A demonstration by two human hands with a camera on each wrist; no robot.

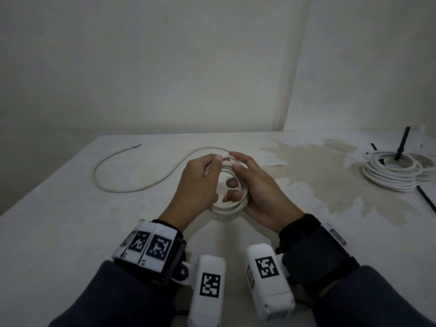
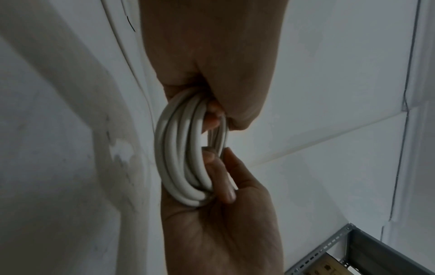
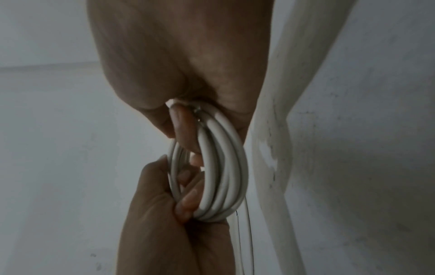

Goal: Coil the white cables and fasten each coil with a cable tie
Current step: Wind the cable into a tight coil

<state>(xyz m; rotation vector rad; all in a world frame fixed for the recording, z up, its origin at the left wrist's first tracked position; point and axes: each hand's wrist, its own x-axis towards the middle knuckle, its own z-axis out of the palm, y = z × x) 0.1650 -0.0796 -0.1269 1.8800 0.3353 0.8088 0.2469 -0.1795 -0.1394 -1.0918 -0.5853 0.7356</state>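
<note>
Both hands meet at table centre, holding one coil of white cable (image 1: 230,204) between them, raised just above the white table (image 1: 70,208). Left hand (image 1: 195,185) grips the coil's 9 o'clock side, fingers curled through the loops; the right wrist view shows those fingertips (image 3: 188,202) hooked inside the ring. Right hand (image 1: 257,192) grips the 3 o'clock side, thumb and fingers wrapped around the bundled turns — both hands clenched on the coil, neither released.

Loose tail of the same cable (image 1: 122,171) runs off the coil's top toward 10 o'clock, sweeps a wide arc on the tabletop, and ends at a short dark tip (image 1: 136,145) near the far edge.

At 2 o'clock, well apart from the hands: a stack of finished white coils (image 1: 391,173) lying flat, black cable ties (image 1: 425,197) beside it, one black tie (image 1: 402,145) standing up out of the stack's centre. Worn brown patch (image 1: 318,175) on the table surface between the hands and that stack.
</note>
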